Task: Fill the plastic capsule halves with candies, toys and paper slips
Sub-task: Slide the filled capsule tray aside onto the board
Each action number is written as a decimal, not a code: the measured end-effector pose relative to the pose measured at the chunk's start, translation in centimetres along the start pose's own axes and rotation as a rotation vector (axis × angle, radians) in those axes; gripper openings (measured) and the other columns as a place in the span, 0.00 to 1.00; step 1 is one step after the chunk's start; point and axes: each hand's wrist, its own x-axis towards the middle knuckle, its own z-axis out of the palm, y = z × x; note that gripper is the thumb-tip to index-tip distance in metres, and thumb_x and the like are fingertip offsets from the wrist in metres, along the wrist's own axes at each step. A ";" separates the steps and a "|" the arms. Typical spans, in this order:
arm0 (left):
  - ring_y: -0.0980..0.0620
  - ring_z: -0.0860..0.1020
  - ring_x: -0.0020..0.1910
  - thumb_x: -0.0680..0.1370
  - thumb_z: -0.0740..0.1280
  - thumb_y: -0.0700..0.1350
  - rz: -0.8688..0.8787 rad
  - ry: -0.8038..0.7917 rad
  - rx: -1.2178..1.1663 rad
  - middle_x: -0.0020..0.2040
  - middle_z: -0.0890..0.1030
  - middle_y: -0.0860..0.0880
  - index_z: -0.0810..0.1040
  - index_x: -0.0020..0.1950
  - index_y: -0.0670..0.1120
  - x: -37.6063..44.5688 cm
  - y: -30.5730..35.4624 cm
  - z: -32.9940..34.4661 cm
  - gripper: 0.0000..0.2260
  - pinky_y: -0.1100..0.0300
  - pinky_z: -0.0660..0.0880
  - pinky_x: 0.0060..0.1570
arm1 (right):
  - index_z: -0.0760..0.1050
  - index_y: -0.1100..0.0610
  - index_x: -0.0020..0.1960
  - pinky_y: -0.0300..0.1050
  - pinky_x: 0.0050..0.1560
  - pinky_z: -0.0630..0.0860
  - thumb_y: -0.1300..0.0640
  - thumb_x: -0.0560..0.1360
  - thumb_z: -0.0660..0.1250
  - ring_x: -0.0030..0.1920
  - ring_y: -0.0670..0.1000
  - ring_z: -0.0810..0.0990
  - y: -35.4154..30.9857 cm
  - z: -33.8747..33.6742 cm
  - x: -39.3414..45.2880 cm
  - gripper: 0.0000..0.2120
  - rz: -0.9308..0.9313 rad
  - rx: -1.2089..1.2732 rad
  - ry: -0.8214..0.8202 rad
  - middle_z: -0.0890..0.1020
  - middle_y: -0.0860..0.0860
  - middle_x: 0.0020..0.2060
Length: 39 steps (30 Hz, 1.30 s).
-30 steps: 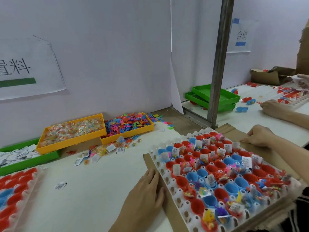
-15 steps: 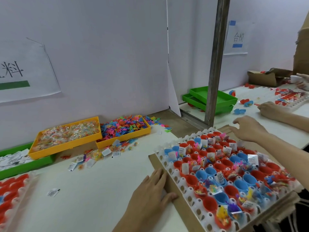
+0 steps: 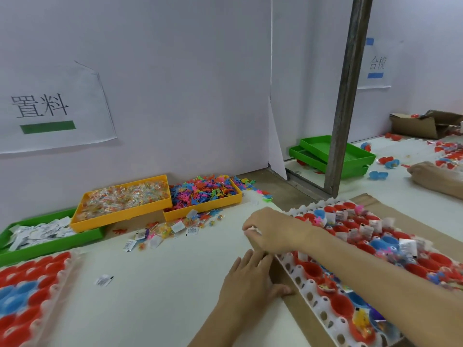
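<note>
— From the head view, what are the hands doing?

— The left hand point(image 3: 246, 284) lies flat, fingers straight, on the white surface point(image 3: 162, 284), its fingertips touching the near edge of the brown cardboard sheet point(image 3: 293, 311). I'd judge it is steadying the sheet. It holds nothing.

— And the other one?

— The right hand point(image 3: 271, 234) reaches across its own arm's tray towards the left, fingers curled. Something small and pale shows at the fingertips, but the blur is too strong; I cannot tell whether it pinches anything.

— Where are the capsules?

— The red and blue plastic capsule halves point(image 3: 375, 249) sit open side up in the white moulded holder tray point(image 3: 310, 296), which rests on that cardboard. Many already carry white paper slips and bright bits; several red ones near the front edge look empty.

— And the supplies?

— Against the wall: a yellow plastic tray of wrapped candies point(image 3: 122, 199), a second yellow tray of small coloured plastic toys point(image 3: 205, 191) just beside it, and a green tray of white paper slips point(image 3: 42, 234) further left. Loose pieces lie spilled in front of them, within reach, probably for quick picking. Another tray of red and blue halves point(image 3: 27, 294) waits at the left edge.
</note>
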 end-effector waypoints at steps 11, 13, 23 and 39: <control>0.56 0.56 0.78 0.83 0.50 0.60 -0.276 0.260 0.039 0.77 0.62 0.55 0.65 0.73 0.53 -7.9 -10.1 -1.5 0.21 0.59 0.53 0.76 | 0.55 0.67 0.77 0.59 0.75 0.56 0.50 0.85 0.51 0.76 0.68 0.57 -6.2 6.6 -1.1 0.27 0.176 -0.408 -0.197 0.59 0.68 0.75; 0.58 0.56 0.77 0.84 0.50 0.57 -0.305 0.324 -0.010 0.77 0.63 0.56 0.65 0.74 0.54 -8.8 -10.9 -1.5 0.20 0.63 0.52 0.74 | 0.41 0.66 0.80 0.61 0.77 0.47 0.42 0.84 0.44 0.78 0.70 0.42 -7.3 8.4 -2.0 0.35 0.296 -0.349 -0.260 0.43 0.68 0.78; 0.59 0.57 0.77 0.84 0.51 0.57 -0.303 0.371 -0.140 0.76 0.65 0.58 0.67 0.75 0.56 -9.0 -11.4 -1.0 0.21 0.62 0.53 0.75 | 0.31 0.50 0.80 0.53 0.73 0.29 0.30 0.78 0.37 0.78 0.59 0.29 -5.4 10.8 -4.8 0.39 0.412 -0.139 -0.131 0.32 0.53 0.79; 0.59 0.61 0.75 0.84 0.51 0.56 -0.260 0.440 -0.164 0.74 0.68 0.58 0.69 0.73 0.54 -9.2 -11.3 -1.0 0.20 0.64 0.55 0.73 | 0.34 0.51 0.81 0.42 0.71 0.32 0.34 0.80 0.38 0.79 0.46 0.34 -3.1 9.6 -6.5 0.36 0.308 -0.109 -0.097 0.36 0.44 0.79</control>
